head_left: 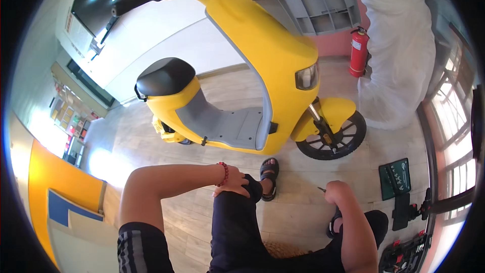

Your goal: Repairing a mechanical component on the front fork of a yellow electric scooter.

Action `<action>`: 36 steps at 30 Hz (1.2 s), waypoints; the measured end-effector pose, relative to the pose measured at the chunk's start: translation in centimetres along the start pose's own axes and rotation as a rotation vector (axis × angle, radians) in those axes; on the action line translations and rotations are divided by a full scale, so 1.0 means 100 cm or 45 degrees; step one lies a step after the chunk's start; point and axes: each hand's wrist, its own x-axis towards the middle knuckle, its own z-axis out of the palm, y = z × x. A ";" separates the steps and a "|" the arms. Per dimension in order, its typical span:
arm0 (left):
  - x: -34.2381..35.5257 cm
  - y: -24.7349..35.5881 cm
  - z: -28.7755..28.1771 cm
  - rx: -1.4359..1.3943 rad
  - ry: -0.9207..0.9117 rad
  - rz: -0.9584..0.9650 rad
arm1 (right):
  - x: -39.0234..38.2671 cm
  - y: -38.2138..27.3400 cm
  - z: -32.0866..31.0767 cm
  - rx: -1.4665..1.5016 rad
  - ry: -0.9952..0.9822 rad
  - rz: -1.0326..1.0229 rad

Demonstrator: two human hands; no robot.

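My left hand [233, 182], with a red bead bracelet [223, 173] at its wrist, lies over my left knee in dark trousers [232, 222]. Its fingers rest draped over the cloth, with no separate object visible in them. Over the floor to the right, my right hand [337, 192] is closed on a thin dark tool [322, 189]. Only the tip of that tool pokes out to the left, so its kind is hidden. Ahead of both hands stands a yellow electric scooter [242, 25], its front wheel [336, 139] to the right. Neither hand touches it.
A green tool pouch [395, 178] lies on the floor at right, near an open black tool case [406, 255]. A red fire extinguisher [358, 53] stands by the wall, beside white plastic sheeting [399, 45]. My sandalled foot [270, 178] is near the scooter.
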 end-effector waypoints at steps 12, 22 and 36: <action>0.002 0.005 -0.002 0.007 -0.046 -0.006 | -0.001 0.006 0.012 0.016 0.143 -0.089; -0.005 0.006 -0.009 0.013 -0.022 -0.031 | 0.007 0.010 0.021 0.102 0.333 -0.292; 0.000 0.020 -0.033 0.087 -0.048 -0.086 | -0.009 0.006 0.009 0.176 0.217 -0.166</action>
